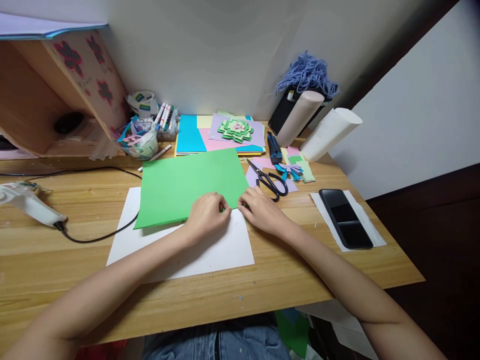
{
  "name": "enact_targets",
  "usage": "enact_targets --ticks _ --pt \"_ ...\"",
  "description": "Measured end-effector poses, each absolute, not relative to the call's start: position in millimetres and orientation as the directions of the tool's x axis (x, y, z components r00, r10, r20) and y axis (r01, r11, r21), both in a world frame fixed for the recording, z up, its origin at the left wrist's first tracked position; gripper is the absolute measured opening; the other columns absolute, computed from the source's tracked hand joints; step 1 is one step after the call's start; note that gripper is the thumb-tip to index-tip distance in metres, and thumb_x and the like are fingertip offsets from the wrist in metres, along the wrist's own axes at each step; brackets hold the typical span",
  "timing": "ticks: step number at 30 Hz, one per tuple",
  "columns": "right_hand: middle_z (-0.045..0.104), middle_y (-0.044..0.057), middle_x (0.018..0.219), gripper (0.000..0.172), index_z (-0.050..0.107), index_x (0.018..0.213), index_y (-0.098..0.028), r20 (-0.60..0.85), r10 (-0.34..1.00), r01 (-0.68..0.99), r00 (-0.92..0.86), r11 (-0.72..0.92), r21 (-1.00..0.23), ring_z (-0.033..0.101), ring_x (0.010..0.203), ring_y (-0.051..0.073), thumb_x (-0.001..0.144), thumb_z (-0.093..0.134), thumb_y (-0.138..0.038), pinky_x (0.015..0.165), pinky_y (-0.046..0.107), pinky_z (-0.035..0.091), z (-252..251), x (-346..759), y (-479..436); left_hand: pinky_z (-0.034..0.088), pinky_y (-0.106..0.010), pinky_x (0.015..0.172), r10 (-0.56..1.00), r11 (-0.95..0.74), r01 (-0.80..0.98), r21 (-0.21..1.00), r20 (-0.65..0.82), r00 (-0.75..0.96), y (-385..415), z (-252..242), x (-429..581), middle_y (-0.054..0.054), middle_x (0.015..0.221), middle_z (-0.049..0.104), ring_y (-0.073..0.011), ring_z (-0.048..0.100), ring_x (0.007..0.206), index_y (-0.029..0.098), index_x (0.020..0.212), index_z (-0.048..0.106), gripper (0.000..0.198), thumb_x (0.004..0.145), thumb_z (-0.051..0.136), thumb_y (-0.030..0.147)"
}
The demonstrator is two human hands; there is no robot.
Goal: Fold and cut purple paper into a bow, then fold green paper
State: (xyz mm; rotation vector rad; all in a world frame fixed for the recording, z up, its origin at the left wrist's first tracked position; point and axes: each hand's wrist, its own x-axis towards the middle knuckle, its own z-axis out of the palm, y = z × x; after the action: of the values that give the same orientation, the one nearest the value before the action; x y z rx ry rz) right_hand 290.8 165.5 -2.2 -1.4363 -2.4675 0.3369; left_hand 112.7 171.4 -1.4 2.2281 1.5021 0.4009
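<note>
Pinching a green sheet [193,182] by its near edge, over a white sheet [221,250] lying on a wooden desk [292,270]. Gripped at 5 o'clock, as read from the middle of the green sheet with 12 toward the wall [225,55], by the left hand [207,214], with fingers curled tight on the paper edge. Grasped also at 4 o'clock, by the near corner, in the right hand [260,207], with thumb and forefinger pressed together just beside the left fingertips. Covering much of the white sheet and casting a shadow toward 6 o'clock.

Backed at 1 o'clock by a stack of colored paper [191,135], topped with a purple sheet [217,131] and a layered green paper flower [236,131]. Flanked at 3 o'clock by black-handled scissors [261,175] resting on paper scraps [288,187], and at 2 o'clock by a box cutter [274,149], a pale pink cylinder [300,120] and a white roll [330,134]. Bordered farther out, between 3 and 4 o'clock, by a dark phone [343,220] on white paper [367,225]. Ringed on the other side by a glue gun [35,207] at 9 o'clock, a clear cup [146,146] of paper strips between 10 and 11, and markers [164,117] at 11. Bounded at 6 o'clock by denim [213,345] beyond the desk edge.
</note>
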Motion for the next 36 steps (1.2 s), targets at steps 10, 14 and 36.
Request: enact_targets --ticks 10,14,36 --pt "0.057 0.009 0.084 0.018 0.058 0.077 -0.015 0.008 0.892 0.870 -0.451 0.442 -0.216 0.048 0.086 0.022 0.090 0.045 -0.022 0.076 0.032 0.039 3.4 300.0 167.0 0.032 -0.026 0.052 0.931 -0.167 0.812 0.560 -0.182 0.317 181.0 4.2 111.9 -0.004 0.072 0.067 -0.0160 0.055 0.064 0.019 0.066 0.064 0.016 0.071 0.053 0.031" --pt "0.057 0.010 0.084 0.021 0.056 0.077 -0.016 -0.014 0.871 0.859 -0.492 0.482 -0.172 0.048 0.085 0.022 0.091 0.042 -0.022 0.076 0.033 0.039 5.6 305.4 170.1 0.032 -0.026 0.052 0.927 -0.179 0.819 0.545 -0.186 0.326 180.5 5.4 110.5 -0.004 0.073 0.067 -0.0155 0.054 0.062 0.019 0.067 0.064 0.017 0.071 0.053 0.031" --pt "0.054 0.006 0.082 0.014 0.056 0.077 -0.016 0.038 0.703 0.671 -0.711 0.693 -0.265 0.044 0.082 0.019 0.086 0.046 -0.016 0.072 0.030 0.037 20.6 324.6 178.2 0.033 -0.026 0.055 0.858 -0.451 0.763 0.463 -0.010 0.513 179.7 -2.5 130.7 -0.006 0.077 0.064 -0.0160 0.055 0.066 0.017 0.072 0.061 0.017 0.078 0.047 0.023"
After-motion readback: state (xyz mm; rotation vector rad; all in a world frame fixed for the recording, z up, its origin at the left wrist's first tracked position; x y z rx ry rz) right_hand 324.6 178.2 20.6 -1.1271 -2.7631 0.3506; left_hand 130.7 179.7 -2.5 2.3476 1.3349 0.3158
